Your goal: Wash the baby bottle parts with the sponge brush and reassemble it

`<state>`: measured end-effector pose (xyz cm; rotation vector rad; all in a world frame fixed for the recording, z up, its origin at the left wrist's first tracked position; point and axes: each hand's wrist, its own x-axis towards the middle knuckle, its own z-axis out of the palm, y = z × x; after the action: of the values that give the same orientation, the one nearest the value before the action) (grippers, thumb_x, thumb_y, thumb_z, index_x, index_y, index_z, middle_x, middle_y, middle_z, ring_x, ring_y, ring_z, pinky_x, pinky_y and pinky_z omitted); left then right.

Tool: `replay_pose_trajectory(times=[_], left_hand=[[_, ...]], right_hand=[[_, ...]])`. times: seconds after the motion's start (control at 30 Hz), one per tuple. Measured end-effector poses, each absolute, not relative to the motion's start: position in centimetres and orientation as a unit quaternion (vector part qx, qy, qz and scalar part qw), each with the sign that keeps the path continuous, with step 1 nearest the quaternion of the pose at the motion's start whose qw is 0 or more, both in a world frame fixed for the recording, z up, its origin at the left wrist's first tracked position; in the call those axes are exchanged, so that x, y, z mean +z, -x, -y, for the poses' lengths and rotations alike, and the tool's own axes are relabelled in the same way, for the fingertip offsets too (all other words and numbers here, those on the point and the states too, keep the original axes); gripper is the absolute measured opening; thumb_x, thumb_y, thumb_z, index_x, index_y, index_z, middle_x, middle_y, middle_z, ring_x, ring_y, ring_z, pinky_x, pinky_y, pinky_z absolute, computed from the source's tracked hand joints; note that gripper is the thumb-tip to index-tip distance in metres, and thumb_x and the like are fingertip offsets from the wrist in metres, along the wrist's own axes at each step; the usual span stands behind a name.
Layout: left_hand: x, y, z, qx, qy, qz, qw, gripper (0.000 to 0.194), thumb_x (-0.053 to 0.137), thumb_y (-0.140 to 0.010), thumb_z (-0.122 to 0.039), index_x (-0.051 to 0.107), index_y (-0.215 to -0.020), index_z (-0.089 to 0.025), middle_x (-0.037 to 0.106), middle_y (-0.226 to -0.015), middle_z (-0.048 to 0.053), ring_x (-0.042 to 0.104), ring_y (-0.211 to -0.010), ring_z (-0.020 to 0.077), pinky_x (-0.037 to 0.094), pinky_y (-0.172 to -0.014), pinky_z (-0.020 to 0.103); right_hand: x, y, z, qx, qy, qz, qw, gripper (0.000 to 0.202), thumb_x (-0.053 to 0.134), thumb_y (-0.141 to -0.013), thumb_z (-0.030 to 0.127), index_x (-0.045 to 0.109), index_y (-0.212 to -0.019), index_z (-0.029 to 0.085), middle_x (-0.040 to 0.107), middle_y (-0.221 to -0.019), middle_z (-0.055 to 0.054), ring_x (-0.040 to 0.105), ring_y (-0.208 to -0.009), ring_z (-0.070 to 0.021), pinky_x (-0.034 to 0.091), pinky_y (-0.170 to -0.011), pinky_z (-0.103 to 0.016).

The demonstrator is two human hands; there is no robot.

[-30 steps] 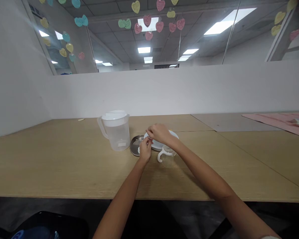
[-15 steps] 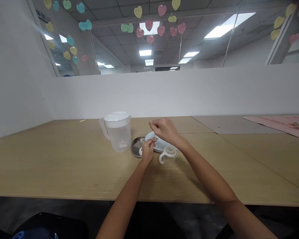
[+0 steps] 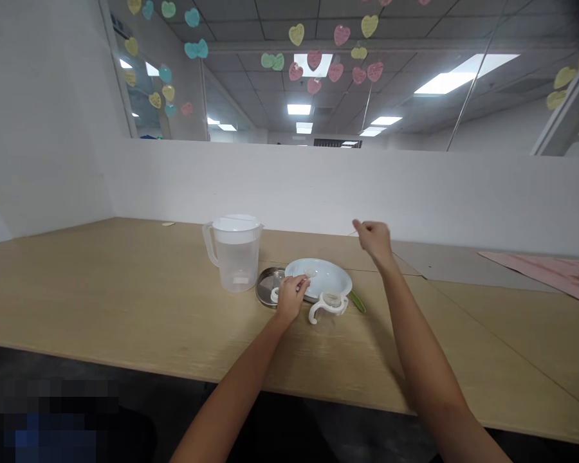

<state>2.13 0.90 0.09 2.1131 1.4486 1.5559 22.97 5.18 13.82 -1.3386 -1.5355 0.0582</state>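
My left hand (image 3: 292,297) is closed in a pinch on a small clear round piece (image 3: 310,273), held over the near left side of a white bowl (image 3: 340,275). Up and to the right, clear of the table, my right hand (image 3: 375,240) is closed, with a thin pale strand (image 3: 353,234) showing at its fingertips. A clear cup with white handles (image 3: 332,302) stands in front of the bowl. Left of the bowl lies a round metal tray (image 3: 265,283), partly hidden by my left hand, with a white ring-like part (image 3: 275,295) in it.
A clear lidded pitcher (image 3: 239,260) stands behind and left of the tray. Something green and long (image 3: 358,301) sticks out at the bowl's right. A pink cloth (image 3: 535,273) lies at the far right, and a white wall (image 3: 289,186) closes off the table's back.
My right hand has moved away from my left, up and to the right, with the thin strand. My left hand still pinches the round piece. The view has shifted slightly.
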Motion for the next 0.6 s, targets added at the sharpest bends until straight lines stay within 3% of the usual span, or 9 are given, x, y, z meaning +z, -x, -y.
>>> replay_pose_trajectory(times=[0.1,0.13,0.23,0.37,0.47,0.6], left_hand=[[0.2,-2.1,-0.8,0.537,-0.685,-0.484,0.097,0.015,0.055,-0.081,-0.029,0.063,-0.089,-0.02,0.07,-0.078,0.002,0.061,-0.079,0.018,0.04,-0.085,0.034],[0.1,-2.1,-0.8,0.544,-0.679,-0.481,0.107,0.013,0.056,-0.08,-0.029,0.062,-0.087,-0.02,0.069,-0.076,0.002,0.061,-0.078,0.0178,0.041,-0.084,0.034],[0.1,-2.2,-0.9,0.564,-0.669,-0.463,0.141,0.01,0.057,-0.079,-0.029,0.058,-0.081,-0.019,0.069,-0.073,0.001,0.063,-0.075,0.0166,0.043,-0.08,0.032],[0.2,-2.3,-1.0,0.573,-0.667,-0.45,0.155,0.012,0.057,-0.079,-0.028,0.057,-0.073,-0.017,0.068,-0.073,0.002,0.063,-0.072,0.0151,0.045,-0.075,0.029],[0.2,-2.4,-1.0,0.575,-0.667,-0.451,0.145,0.011,0.056,-0.079,-0.027,0.059,-0.076,-0.017,0.067,-0.077,0.003,0.062,-0.073,0.0149,0.046,-0.075,0.028],[0.2,-2.3,-1.0,0.572,-0.676,-0.445,0.131,0.012,0.053,-0.081,-0.026,0.062,-0.081,-0.018,0.067,-0.082,0.004,0.062,-0.077,0.0155,0.046,-0.077,0.029]], right_hand=[[10.4,-23.3,-8.8,0.197,0.634,0.676,0.319,0.045,0.038,-0.088,0.045,0.056,-0.065,0.012,0.051,-0.045,-0.003,0.047,-0.042,-0.0092,0.037,-0.044,-0.019],[9.6,-23.2,-9.4,0.223,0.634,0.68,0.294,0.045,0.038,-0.088,0.045,0.059,-0.071,0.009,0.055,-0.049,-0.005,0.049,-0.042,-0.0097,0.038,-0.043,-0.019],[8.2,-22.6,-10.2,0.249,0.625,0.685,0.279,0.043,0.039,-0.089,0.045,0.059,-0.095,0.007,0.064,-0.067,-0.011,0.055,-0.046,-0.0101,0.041,-0.042,-0.019],[8.8,-21.5,-9.7,0.217,0.611,0.707,0.283,0.043,0.046,-0.087,0.04,0.048,-0.118,0.011,0.066,-0.088,-0.013,0.058,-0.05,-0.0097,0.041,-0.041,-0.017],[9.5,-20.3,-8.7,0.198,0.565,0.762,0.248,0.041,0.051,-0.084,0.038,0.052,-0.114,0.011,0.066,-0.095,-0.014,0.058,-0.049,-0.0091,0.039,-0.037,-0.016],[9.8,-18.1,-7.2,0.296,0.441,0.835,0.147,0.038,0.055,-0.08,0.045,0.064,-0.09,0.01,0.067,-0.092,-0.012,0.059,-0.051,-0.0092,0.039,-0.037,-0.015]])
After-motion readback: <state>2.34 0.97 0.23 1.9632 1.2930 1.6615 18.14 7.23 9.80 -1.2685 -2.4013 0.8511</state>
